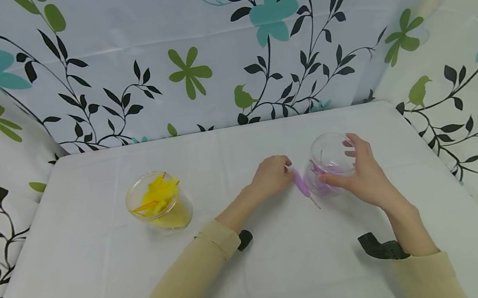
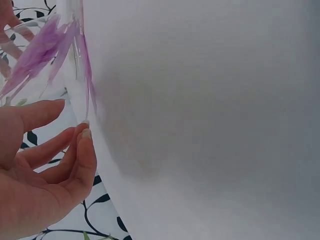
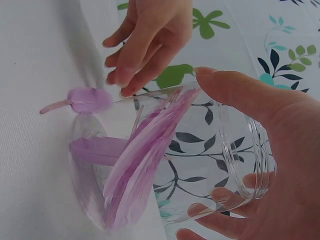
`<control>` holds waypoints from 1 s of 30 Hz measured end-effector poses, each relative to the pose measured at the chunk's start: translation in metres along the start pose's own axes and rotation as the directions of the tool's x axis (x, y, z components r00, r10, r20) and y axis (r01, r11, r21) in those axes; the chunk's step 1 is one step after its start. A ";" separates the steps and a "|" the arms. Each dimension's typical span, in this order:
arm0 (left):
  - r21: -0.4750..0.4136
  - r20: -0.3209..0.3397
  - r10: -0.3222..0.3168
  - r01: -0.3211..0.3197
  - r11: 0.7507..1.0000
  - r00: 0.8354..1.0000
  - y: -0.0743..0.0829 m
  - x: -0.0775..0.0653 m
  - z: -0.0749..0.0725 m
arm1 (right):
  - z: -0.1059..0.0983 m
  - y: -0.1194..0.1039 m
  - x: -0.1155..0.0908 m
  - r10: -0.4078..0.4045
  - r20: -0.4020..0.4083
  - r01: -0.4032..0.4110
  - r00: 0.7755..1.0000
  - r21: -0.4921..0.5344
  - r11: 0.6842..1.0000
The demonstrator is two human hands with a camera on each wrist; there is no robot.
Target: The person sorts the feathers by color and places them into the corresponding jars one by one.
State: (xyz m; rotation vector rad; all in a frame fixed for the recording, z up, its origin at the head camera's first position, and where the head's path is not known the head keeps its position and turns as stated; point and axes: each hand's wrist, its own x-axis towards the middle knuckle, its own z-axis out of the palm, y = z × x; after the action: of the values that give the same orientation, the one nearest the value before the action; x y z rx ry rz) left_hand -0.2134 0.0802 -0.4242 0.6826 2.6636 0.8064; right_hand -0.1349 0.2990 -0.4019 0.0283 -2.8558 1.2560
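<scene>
Tipped a little over the table, a clear glass jar holds several purple feathers. My right hand grips it near the rim, thumb on one side and fingers round the other. One loose purple feather lies on the table against the near left side of the jar, its quill pointing toward me. My left hand is beside this feather, fingertips right at its far end. In the left wrist view the thumb stands apart from the bent fingers.
On the left of the white table stands another glass jar with yellow feathers sticking up in it. A leaf-patterned curtain hangs behind the table's far edge and along both sides.
</scene>
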 end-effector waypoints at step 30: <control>-0.205 -0.069 -0.033 0.018 0.979 0.997 -0.011 -0.013 -0.027 | -0.001 0.000 0.000 0.014 0.002 -0.014 1.000 -0.012 1.000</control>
State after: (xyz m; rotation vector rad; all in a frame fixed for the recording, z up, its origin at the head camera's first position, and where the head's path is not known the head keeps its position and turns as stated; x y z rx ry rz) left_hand -0.2171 0.0534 -0.4079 0.5769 2.5972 1.0982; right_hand -0.1347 0.2992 -0.4012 0.0097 -2.8705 1.2421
